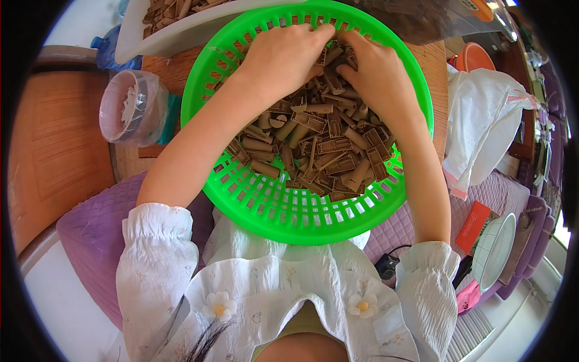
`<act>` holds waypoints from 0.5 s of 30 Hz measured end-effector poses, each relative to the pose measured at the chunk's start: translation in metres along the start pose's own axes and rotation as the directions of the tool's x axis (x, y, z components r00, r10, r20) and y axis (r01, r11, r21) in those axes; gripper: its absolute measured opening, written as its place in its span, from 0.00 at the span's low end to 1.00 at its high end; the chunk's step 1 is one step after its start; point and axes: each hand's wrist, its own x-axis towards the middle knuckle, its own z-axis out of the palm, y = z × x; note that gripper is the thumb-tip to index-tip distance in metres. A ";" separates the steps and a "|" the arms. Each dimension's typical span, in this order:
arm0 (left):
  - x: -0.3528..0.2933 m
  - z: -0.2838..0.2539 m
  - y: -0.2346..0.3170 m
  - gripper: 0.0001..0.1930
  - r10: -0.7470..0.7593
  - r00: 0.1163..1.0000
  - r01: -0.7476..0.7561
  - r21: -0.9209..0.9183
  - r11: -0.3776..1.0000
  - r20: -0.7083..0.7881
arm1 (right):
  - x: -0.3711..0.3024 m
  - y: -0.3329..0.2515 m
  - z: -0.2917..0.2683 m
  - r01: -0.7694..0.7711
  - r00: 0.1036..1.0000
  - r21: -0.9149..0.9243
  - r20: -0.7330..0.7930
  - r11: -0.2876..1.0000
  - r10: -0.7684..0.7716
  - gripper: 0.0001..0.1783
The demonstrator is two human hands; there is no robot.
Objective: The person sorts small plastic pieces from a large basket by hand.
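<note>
Top: white blouse (pixel 271 289), faint small print
Sleeves: short, puffed, gathered cuffs (pixel 154 220) above elbows
Trim: two white fabric flowers (pixel 220 306) with yellow centres on chest
Forearms, hands: bare, no rings or watch seen

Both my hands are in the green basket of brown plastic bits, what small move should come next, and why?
Probably close the fingers on one piece and lift it free. The left hand and right hand both rest on the far side of the heap of brown pieces in the green basket, fingertips meeting. Whether either hand already grips a piece cannot be told.
</note>
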 end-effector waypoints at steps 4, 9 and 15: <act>0.001 0.001 -0.004 0.22 -0.002 1.000 0.002 0.008 1.000 0.007 | -0.001 0.000 0.002 0.033 0.999 -0.059 -0.021 0.998 -0.034 0.16; 0.001 -0.006 -0.004 0.20 -0.050 0.999 0.051 -0.035 0.998 0.011 | 0.000 -0.004 -0.001 -0.008 0.999 -0.044 0.034 0.999 0.009 0.14; 0.002 -0.015 -0.024 0.18 -0.047 0.979 -0.002 -0.237 0.971 -0.200 | 0.002 0.002 -0.025 -0.129 0.987 0.138 -0.078 0.982 0.140 0.15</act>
